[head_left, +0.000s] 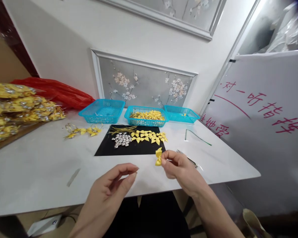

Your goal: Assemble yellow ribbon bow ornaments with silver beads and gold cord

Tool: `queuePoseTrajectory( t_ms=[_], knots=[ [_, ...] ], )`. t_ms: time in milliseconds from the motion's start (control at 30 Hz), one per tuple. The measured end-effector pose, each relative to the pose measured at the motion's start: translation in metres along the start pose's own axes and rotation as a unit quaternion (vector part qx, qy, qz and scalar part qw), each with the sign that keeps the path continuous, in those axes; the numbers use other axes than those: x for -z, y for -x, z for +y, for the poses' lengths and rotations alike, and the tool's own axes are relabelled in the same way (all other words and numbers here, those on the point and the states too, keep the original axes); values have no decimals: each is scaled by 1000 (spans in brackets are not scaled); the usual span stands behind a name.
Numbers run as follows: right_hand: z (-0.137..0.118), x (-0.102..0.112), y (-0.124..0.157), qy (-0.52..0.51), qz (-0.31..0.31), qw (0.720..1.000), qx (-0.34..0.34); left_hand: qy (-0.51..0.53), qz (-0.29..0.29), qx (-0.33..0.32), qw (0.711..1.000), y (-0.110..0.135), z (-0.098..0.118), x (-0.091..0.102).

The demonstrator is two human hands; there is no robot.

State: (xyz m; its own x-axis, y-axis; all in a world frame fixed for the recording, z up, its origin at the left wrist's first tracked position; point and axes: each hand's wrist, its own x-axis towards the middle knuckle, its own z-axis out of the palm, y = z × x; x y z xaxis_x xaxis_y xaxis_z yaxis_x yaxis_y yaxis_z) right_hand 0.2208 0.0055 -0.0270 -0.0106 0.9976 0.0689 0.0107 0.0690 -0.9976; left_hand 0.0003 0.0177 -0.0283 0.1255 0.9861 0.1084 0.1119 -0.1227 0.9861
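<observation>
My right hand [177, 167] pinches a small yellow ribbon bow [158, 157] between thumb and fingertips, just above the front edge of a black mat [106, 149]. My left hand [114, 185] hovers over the white table [39, 165] beside it, fingertips drawn together in a loose pinch; whether it holds anything I cannot see. On the mat lie a row of yellow bows [149, 136], a heap of small silver pieces [121, 139] and a bundle of thin gold wires [123, 129].
Three turquoise baskets stand at the back: one on the left [101, 110], the middle basket [146, 117] holding yellow bows, one on the right [181, 114]. Finished bow pieces [83, 130], packed bags [12, 105], a red bag [59, 92], a green strip [197, 137] and a whiteboard [263, 125] surround them.
</observation>
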Motion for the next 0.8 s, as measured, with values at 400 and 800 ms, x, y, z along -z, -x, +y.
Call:
queuePoseTrajectory(
  t_ms=[400,800],
  knots=[
    [-4,-44,31,53,31,996,65,163,-116,114,973,2,13,-15],
    [-11,-37,30,30,3,999,40,65,-149,84,983,12,10,-5]
  ],
)
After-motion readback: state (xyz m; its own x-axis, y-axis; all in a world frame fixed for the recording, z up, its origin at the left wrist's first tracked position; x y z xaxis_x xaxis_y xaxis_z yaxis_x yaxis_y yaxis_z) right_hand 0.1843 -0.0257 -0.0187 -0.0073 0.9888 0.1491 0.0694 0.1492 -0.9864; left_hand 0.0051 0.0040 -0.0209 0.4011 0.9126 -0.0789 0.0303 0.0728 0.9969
